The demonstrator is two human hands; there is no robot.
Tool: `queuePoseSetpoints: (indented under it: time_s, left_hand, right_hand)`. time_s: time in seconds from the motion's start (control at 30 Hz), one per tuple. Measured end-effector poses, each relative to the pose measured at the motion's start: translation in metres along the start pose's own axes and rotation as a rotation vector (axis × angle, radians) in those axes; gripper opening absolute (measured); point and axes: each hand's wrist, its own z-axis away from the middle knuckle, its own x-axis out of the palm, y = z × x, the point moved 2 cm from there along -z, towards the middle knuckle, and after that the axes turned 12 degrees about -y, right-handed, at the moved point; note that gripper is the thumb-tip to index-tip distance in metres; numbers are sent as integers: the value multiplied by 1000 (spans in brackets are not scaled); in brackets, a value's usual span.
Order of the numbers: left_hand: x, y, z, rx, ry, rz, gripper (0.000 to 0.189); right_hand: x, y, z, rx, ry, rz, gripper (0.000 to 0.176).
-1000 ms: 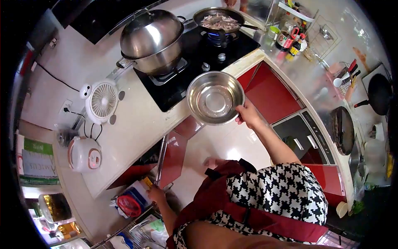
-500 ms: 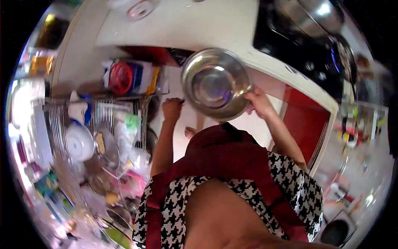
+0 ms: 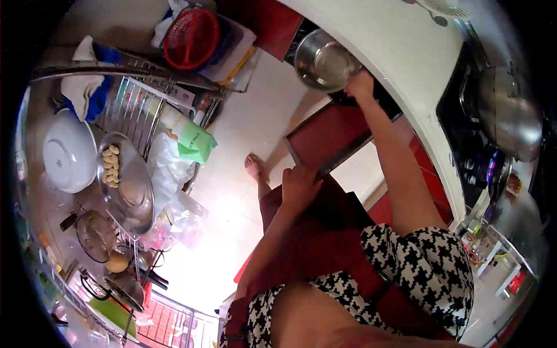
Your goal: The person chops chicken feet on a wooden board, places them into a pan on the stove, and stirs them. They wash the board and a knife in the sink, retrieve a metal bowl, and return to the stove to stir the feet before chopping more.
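Observation:
A shiny steel pot (image 3: 325,61) hangs tilted beside the counter's edge, over a dark opening below the countertop. My right hand (image 3: 361,87) is closed on the pot's near side, its fingers partly hidden. Nearer my body, a red cabinet panel (image 3: 331,136) with a dark frame stands out from the counter. My left hand (image 3: 300,188) is at the near edge of this panel, fingers bent over it. How firmly it grips there is hard to see.
A wire rack (image 3: 136,110) on the left bears a white plate (image 3: 69,151) and a steel dish (image 3: 130,185) of pale pieces. A red basket (image 3: 191,37) lies beyond. To the right, a large pot (image 3: 507,113) is on the stove with a blue flame; the white countertop (image 3: 400,52) curves between.
The view has turned. The pot has gone from in front of me to the opening under the counter, still in my right hand. My left hand has come to the red panel, which now stands out.

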Motion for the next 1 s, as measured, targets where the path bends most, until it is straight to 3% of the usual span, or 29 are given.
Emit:
queuePoseSetpoints:
  time_s: [0.13, 0.3, 0.5, 0.7, 0.77, 0.8, 0.9, 0.97, 1.0]
  left_hand:
    - [15, 3, 14, 78, 132, 124, 39]
    - [45, -6, 6, 128, 355, 162, 43]
    - [38, -3, 7, 134, 387, 212, 39]
    - [27, 7, 20, 190, 399, 259, 37]
    - [24, 8, 22, 198, 355, 285, 37]
    - [20, 8, 22, 196, 370, 292, 36]
    - [16, 7, 23, 196, 387, 289, 36]
    - [28, 7, 22, 185, 361, 285, 37]
    - [30, 7, 22, 188, 360, 299, 37]
  right_hand:
    - [-37, -31, -25, -100, 253, 290, 38]
    - [-19, -47, -120, -317, 327, -112, 39]
    - [28, -46, -207, -475, -72, -1292, 39]
    - [85, -16, -247, -518, -387, -1654, 39]
    - [114, 15, -245, -718, -551, -1746, 39]
    - [127, 33, -237, -932, -677, -1916, 41]
    - [101, 29, -126, -380, -238, -2168, 62]
    - [60, -3, -74, -236, 72, -2243, 69]
    - [62, 37, -102, -559, -183, -2289, 69]
